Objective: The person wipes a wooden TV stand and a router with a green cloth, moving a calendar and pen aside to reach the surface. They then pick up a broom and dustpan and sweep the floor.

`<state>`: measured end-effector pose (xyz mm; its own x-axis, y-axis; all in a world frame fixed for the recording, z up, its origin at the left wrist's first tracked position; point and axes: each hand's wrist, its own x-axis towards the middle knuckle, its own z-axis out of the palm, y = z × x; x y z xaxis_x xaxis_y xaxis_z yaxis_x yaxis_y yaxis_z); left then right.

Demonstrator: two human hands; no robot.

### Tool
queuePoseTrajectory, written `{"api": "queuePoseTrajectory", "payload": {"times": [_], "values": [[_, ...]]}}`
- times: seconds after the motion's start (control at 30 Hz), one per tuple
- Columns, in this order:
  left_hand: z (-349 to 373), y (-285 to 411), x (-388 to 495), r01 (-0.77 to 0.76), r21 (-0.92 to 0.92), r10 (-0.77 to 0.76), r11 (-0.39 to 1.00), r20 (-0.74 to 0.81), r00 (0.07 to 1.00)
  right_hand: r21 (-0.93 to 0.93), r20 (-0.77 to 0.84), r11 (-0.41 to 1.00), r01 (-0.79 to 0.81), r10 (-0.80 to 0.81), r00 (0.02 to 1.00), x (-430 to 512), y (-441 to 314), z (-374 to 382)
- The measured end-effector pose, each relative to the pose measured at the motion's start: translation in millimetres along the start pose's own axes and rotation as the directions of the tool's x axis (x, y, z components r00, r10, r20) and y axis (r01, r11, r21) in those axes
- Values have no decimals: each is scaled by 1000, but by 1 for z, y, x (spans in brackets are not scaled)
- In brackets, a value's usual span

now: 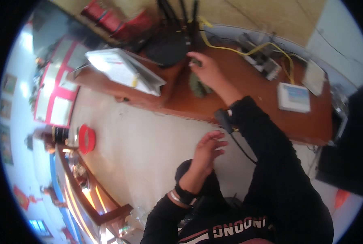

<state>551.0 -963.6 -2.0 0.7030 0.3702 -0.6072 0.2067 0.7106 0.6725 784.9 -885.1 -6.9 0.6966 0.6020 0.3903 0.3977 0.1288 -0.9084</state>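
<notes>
Over the wooden desk, my right hand reaches out with its fingers curled around a small dark object that I cannot identify. Just under and beside that hand, a crumpled green cloth-like thing lies on the desk. A round black object is close to the fingertips. My left hand hangs above the floor in front of the desk, fingers apart and slightly bent, holding nothing. A dark band and a light bracelet circle the left wrist.
A white desk calendar stands at the desk's left part. A yellow cable runs along the back to a power strip. A white box lies at right. On the floor are a red basin and a glass-topped wooden cabinet.
</notes>
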Motion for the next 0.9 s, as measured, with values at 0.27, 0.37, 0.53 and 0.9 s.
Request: {"api": "queuePoseTrajectory", "payload": {"times": [0.27, 0.37, 0.53, 0.9], "values": [[4, -3, 8, -9, 14, 9, 1000, -5, 1000, 147, -55, 925, -352, 362, 930, -65, -29, -115], [4, -4, 10, -29, 56, 28, 998, 19, 999, 240, -313, 884, -400, 461, 830, -80, -38, -184], [-5, -9, 5, -64, 60, 59, 996, 84, 995, -23, -398, 924, -382, 342, 851, -102, -42, -291], [-20, -7, -34, -120, 104, 112, 987, 84, 990, -889, 157, 455, -55, 415, 896, -155, -12, -322]]}}
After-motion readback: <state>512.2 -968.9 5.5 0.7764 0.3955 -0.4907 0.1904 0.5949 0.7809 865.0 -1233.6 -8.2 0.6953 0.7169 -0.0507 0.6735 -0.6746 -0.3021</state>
